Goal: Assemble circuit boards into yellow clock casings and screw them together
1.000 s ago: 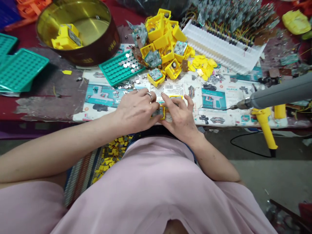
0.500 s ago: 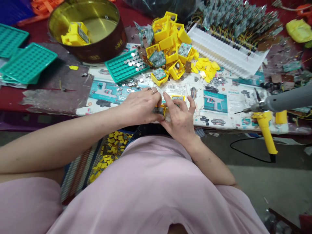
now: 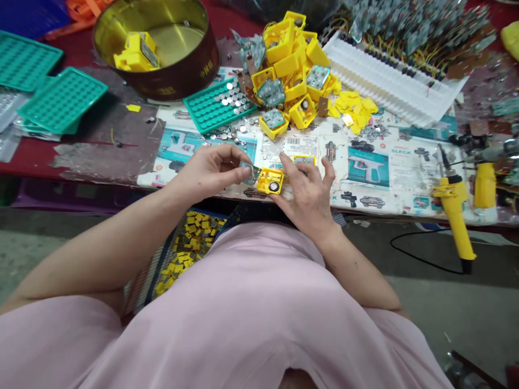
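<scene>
My left hand [image 3: 217,172] pinches a small circuit board [image 3: 247,167] between thumb and fingertips, just left of an open yellow plastic case [image 3: 267,174]. Inside that case a round metallic part shows near its lower right corner. My right hand [image 3: 310,189] curves round the case's right side, with the thumb at its lower edge and the other fingers spread; it appears to steady the case on the table. Just beyond the right fingers lies another yellow case [image 3: 305,160], partly covered by them.
Behind my hands are a green tray of button cells [image 3: 198,111], a heap of yellow cases [image 3: 290,59] and yellow flat pieces [image 3: 357,111]. A round tin [image 3: 170,86] stands back left, a white foam block [image 3: 389,81] back right. A yellow-handled soldering iron [image 3: 456,216] is at right.
My left hand has drawn back leftward from the yellow case, with the circuit board now showing in its fingers. The case's open inside has come into view. My right hand stays beside it.
</scene>
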The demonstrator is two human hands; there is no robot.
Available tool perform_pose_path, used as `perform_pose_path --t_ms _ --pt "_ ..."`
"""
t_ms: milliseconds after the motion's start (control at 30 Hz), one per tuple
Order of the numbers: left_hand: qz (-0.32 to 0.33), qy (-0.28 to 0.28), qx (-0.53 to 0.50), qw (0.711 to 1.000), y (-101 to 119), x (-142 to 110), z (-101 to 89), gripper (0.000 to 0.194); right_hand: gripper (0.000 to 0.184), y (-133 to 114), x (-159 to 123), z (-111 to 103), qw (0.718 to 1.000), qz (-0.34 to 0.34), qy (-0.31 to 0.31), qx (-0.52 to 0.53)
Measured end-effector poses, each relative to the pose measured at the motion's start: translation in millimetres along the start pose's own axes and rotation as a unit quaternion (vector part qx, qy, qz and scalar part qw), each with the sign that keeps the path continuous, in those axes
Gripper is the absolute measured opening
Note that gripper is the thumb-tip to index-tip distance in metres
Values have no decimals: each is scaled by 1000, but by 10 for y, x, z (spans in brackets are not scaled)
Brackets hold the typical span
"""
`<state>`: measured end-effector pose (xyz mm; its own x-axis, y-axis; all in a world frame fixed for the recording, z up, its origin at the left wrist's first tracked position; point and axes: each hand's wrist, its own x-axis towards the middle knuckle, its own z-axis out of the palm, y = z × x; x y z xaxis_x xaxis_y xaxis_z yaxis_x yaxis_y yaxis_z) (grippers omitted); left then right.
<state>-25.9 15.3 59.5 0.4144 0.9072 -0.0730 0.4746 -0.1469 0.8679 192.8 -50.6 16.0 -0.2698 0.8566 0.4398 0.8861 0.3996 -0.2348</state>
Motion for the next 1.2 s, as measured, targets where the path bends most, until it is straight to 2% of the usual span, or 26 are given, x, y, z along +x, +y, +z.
perform_pose_path --t_ms 167,367,600,800,1000,1200 --pt "-21 22 -58 998 -18 -30 41 50 63 7 4 0 1000 -12 13 -7" --pt "-2 34 -164 986 -31 63 78 52 65 14 -7 15 1000 -13 16 -4" --pt "10 49 -201 978 -110 249 93 33 64 28 0 20 1000 -14 15 7" --pt "-5 52 -170 984 -112 333 94 10 63 30 2 16 999 -24 19 14" --pt "-12 55 -133 989 -93 344 48 21 62 61 24 3 998 -50 19 34" --pt "-30 55 -143 988 -63 326 4 15 63 111 44 -40 997 -41 -50 41"
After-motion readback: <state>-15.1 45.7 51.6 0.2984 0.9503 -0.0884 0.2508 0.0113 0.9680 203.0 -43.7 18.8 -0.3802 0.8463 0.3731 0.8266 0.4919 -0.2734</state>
